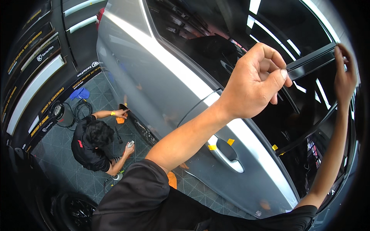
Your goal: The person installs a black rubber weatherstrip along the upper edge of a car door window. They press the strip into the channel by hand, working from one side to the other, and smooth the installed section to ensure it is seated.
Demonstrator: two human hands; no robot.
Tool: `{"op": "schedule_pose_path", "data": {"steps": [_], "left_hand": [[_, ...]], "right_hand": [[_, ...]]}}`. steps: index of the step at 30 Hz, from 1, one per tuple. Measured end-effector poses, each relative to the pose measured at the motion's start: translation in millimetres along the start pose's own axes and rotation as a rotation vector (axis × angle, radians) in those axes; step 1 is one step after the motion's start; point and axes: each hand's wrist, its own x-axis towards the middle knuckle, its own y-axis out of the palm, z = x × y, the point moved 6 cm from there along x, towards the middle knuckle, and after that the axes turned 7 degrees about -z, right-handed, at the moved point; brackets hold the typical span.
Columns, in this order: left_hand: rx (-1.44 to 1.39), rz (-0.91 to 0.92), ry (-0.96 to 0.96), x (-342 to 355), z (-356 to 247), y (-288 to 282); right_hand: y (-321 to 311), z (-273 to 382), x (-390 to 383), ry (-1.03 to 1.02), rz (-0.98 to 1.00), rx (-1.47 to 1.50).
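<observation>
My left hand is raised in front of the car's dark side window, its thumb and index finger pressed together. The pinch meets the lower end of a glossy black strip lying across the glass area. At the upper end of that strip, close to the roof edge, my right hand has its thumb and fingers drawn together. Whether the strip is loose or part of the window pillar cannot be made out. Below my left arm is the silver-grey door's handle, with yellow tape pieces beside it.
A person in black crouches on the grey tiled floor at the left, reaching to the car's lower side and holding a small bottle. Near them are a hose, a blue cloth and orange cloths. A wheel stands lower left.
</observation>
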Motion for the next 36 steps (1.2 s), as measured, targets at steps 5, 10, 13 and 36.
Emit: {"op": "schedule_pose_path", "data": {"steps": [5,10,13,36], "left_hand": [[0.118,0.051,0.209,-4.5,-17.9,13.4],[0.437,0.114,0.635,-16.4,-36.7,23.5],[0.455,0.146,0.724,-20.2,-38.2,26.8],[0.132,0.207,-0.218,16.1,0.0,5.3]], "right_hand": [[-11.9,122.9,-58.1,0.422,0.290,1.142],[8.0,144.1,-73.0,0.953,0.509,1.406],[3.6,149.5,-67.8,0.848,0.567,1.416],[-8.7,154.5,-40.6,0.584,0.604,1.071]]}}
